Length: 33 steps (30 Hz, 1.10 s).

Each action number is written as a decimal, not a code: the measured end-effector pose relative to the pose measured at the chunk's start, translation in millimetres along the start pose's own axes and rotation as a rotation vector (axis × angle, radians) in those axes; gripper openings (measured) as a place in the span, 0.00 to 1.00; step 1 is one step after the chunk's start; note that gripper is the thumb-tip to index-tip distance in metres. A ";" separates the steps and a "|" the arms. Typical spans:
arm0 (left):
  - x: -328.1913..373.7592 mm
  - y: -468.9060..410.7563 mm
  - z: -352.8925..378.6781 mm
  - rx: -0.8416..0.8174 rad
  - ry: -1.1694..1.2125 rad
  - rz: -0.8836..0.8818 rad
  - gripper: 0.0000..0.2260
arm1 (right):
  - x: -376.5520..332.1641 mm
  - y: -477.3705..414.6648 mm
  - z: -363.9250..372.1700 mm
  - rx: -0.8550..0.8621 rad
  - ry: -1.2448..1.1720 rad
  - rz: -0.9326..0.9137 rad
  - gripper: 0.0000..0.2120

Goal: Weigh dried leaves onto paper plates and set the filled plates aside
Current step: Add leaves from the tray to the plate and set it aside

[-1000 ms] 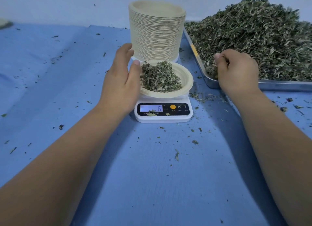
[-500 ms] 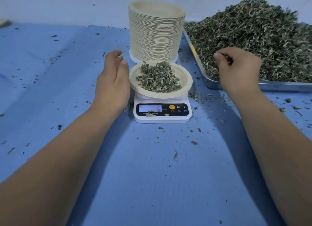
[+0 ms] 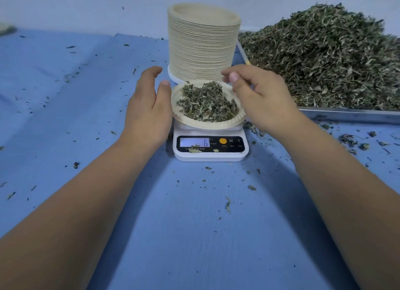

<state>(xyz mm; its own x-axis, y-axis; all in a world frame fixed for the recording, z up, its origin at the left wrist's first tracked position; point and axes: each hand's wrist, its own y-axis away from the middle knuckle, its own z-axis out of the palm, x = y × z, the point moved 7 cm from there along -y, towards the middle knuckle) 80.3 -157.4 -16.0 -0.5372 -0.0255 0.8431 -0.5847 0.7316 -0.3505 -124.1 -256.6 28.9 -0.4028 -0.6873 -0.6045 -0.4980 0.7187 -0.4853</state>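
One plate (image 3: 208,126); one scale (image 3: 209,156).

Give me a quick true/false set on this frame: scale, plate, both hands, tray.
1. The paper plate on the scale holds dried leaves. True.
2. The display reads 0. False: it reads 6.
3. The plate stack stands behind the scale. True.
4. The left hand grips the plate's rim. False: it is open, fingers straight, beside the left rim.
5. The leaf heap lies in a metal tray left of the scale. False: the tray is to the right.
6. The right hand is above the plate's right side. True.
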 end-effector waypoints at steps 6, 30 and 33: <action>-1.8 0.3 1.8 -0.021 -0.010 -0.019 0.19 | 45.5 -3.0 -30.9 0.030 0.471 0.143 0.14; -6.5 -0.8 3.7 -0.035 0.011 -0.046 0.18 | 81.0 -5.3 -54.2 0.228 0.546 0.266 0.15; -7.9 -1.4 3.6 -0.031 0.012 -0.054 0.18 | 76.6 -4.2 -54.2 0.253 0.527 0.213 0.14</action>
<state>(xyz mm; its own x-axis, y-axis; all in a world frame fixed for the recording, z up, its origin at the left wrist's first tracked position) 83.1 -160.7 -23.6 -0.4983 -0.0572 0.8651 -0.5930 0.7504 -0.2919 -194.5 -318.0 18.8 -0.8303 -0.4393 -0.3429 -0.1936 0.8043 -0.5617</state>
